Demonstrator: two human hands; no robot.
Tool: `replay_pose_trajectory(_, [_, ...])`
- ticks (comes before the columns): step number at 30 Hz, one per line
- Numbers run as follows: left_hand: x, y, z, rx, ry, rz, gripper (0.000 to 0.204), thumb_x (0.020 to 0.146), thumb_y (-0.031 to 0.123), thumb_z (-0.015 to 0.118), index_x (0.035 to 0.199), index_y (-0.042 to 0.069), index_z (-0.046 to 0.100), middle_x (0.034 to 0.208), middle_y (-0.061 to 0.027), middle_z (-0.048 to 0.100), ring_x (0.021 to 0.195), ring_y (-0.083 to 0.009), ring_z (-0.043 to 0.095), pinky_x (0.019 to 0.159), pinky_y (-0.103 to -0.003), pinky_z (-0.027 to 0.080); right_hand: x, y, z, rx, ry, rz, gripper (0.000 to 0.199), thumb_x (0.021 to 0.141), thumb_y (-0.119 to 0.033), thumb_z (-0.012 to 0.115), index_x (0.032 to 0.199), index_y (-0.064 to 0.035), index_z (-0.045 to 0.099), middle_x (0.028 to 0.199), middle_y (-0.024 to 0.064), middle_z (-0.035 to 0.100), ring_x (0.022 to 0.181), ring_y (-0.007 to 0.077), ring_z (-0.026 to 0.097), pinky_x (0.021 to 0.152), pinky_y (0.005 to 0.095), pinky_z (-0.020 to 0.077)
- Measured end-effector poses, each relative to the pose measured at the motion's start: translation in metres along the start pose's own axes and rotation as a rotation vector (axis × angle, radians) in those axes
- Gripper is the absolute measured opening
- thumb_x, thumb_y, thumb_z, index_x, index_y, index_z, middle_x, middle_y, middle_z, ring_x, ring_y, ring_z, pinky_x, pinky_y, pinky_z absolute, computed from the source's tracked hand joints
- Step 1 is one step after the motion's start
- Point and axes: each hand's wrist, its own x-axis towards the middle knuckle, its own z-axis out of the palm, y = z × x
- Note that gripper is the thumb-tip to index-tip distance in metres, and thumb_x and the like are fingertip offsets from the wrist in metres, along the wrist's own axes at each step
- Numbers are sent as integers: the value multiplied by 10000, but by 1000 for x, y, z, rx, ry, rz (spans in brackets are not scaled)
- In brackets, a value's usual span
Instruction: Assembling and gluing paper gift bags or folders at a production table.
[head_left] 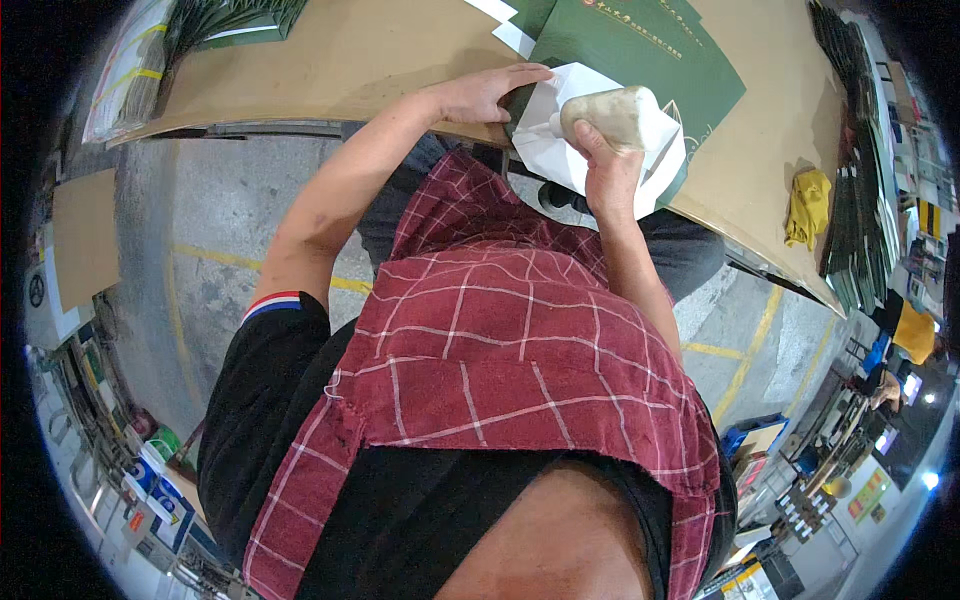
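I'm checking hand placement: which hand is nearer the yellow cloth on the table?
Right. The right hand, gripping a beige block on the white sheet, lies closer to the yellow cloth; the left hand presses farther left.

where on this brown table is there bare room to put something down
Bare tabletop lies left of the left hand, up to the green stack. Another patch lies between the green folders and yellow cloth. Crowded around the white paper and right hand.
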Motion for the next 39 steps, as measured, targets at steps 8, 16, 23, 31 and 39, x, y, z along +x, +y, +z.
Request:
replay_pose_trajectory(8, [0,-1,3,-13,13,-7,820,633,-32,586,1352,177,253,1399,-69,260,1272,-255,282,1071,-334,236,4,0,3,-57,-4,5,306,674,-31,715,944,36,587,883,96,626,798,166,580,735,274,461])
replay_pose_trajectory(16, [-1,0,1,-20,19,-4,817,640,-30,589,1350,202,259,1395,-62,273,1275,-243,279,1075,-342,234,-2,-7,0,-189,-27,-57,312,649,-35,735,924,19,598,857,80,636,786,162,585,727,275,467])
replay_pose_trajectory(23, [-2,2,1,-49,0,-53,826,633,-44,577,1351,214,261,1398,-56,267,1278,-248,271,1077,-343,229,-8,-4,-9,-264,-20,-85,301,640,-55,748,902,11,615,835,78,644,777,153,591,709,267,471])
replay_pose_trajectory(31, [-1,-8,4,-28,23,11,825,606,-26,563,1352,171,271,1396,-87,266,1287,-241,255,1087,-338,191,-19,-12,-10,-251,-13,-81,299,634,-62,754,890,7,618,816,74,644,766,151,592,702,266,475])
replay_pose_trajectory(39, [0,-3,2,22,23,-2,814,615,-21,568,1350,160,269,1391,-93,266,1278,-248,266,1083,-332,207,-26,-12,-20,-257,-13,-89,294,640,-43,746,895,5,608,835,66,634,777,151,587,705,269,478])
